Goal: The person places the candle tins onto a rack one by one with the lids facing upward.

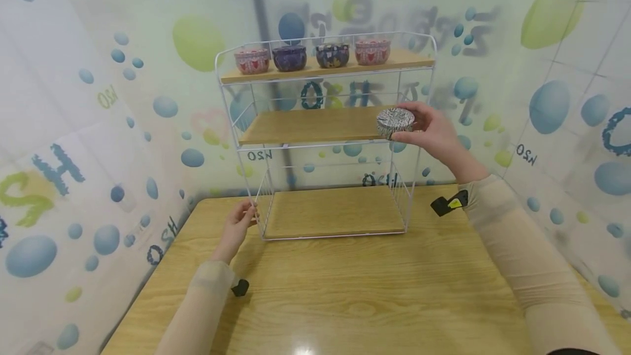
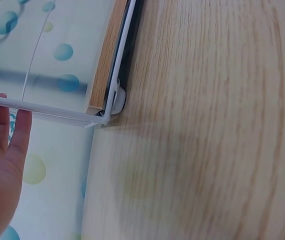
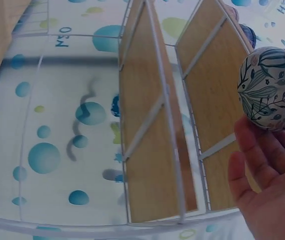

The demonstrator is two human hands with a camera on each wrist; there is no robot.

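A white wire shelf rack (image 1: 322, 143) with three wooden shelves stands on the table. My left hand (image 1: 236, 230) grips its lower left post, thumb in front; in the left wrist view the fingers (image 2: 18, 137) reach the white metal post (image 2: 45, 108). At the right end of the middle shelf, my right hand (image 1: 432, 131) holds a small round tin (image 1: 394, 121) between thumb and fingers. Dark leaves pattern the tin's pale side (image 3: 268, 90) in the right wrist view. Whether its base touches the shelf I cannot tell.
Along the top shelf (image 1: 406, 59) stand a pink tin (image 1: 252, 62), a purple tin (image 1: 290, 58), a dark floral tin (image 1: 332, 55) and another pink tin (image 1: 372, 52). A thin rail edges that shelf. Patterned curtains (image 1: 98, 152) surround the wooden table (image 1: 345, 295).
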